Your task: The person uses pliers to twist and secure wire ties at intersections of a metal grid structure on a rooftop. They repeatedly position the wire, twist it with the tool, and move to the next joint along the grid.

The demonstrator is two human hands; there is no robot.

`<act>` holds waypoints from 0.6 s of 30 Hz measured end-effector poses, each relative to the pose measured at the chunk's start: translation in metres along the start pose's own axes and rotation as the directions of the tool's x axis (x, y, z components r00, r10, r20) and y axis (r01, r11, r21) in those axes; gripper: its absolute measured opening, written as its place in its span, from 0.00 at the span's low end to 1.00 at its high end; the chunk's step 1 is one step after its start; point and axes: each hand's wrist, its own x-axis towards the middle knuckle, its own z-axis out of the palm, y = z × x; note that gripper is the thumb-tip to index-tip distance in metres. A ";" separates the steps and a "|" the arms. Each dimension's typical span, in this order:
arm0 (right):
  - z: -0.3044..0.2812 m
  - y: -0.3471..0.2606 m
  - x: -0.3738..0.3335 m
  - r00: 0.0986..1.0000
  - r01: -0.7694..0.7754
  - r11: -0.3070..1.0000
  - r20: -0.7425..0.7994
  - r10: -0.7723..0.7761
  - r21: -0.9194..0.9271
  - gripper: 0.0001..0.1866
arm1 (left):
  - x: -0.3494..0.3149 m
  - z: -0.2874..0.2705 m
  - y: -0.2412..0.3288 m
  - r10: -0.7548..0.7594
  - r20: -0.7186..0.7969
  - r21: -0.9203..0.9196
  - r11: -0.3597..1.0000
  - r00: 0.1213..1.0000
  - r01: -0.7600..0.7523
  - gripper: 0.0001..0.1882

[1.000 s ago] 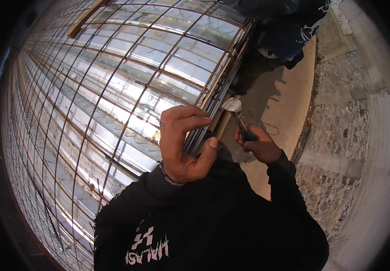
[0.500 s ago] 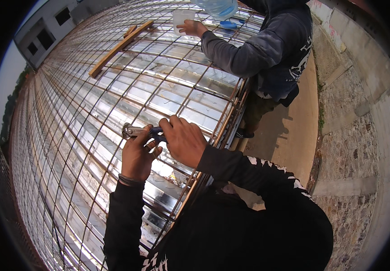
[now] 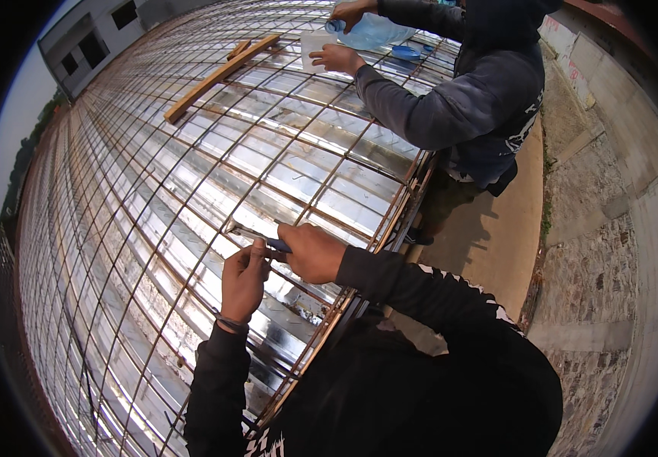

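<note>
My right hand (image 3: 315, 253) is closed around the blue handles of a pair of pincers (image 3: 277, 244). The metal jaws point left, over the steel bar grid (image 3: 226, 162). Just below the tool, my left hand (image 3: 244, 282) has its thumb and fingers pressed together close to the handles. What lies between those fingers is too small to make out. Both hands are above the grid near its right edge, and shiny corrugated metal sheets (image 3: 298, 174) show under the bars.
Across the grid a co-worker (image 3: 451, 103) tips a big clear blue bottle (image 3: 375, 32) toward a translucent container (image 3: 314, 47). A blue lid (image 3: 405, 52) lies nearby. A wooden bar (image 3: 218, 80) rests on the rods. Beyond the right edge are a lower concrete strip (image 3: 489, 236) and a stone wall (image 3: 584, 282).
The pincers have turned, so the jaws show less broadly, and my left thumb now points up beside the handles. The co-worker's other hand has come into view, tilting the bottle at the container.
</note>
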 end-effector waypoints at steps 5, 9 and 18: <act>0.009 -0.012 -0.003 0.942 0.224 0.970 -0.235 -0.241 -0.095 0.14 | -0.015 -0.012 0.038 -0.174 0.087 -0.558 0.807 0.981 0.193 0.26; -0.003 -0.034 -0.010 0.982 0.152 0.983 -0.096 -0.162 -0.107 0.13 | -0.025 -0.011 0.053 -0.085 0.082 -0.562 0.819 0.993 0.116 0.26; -0.025 -0.031 0.004 0.922 0.259 0.856 -0.151 -0.358 -0.447 0.12 | -0.055 -0.014 0.087 -0.125 -0.008 -0.595 0.798 0.992 0.095 0.13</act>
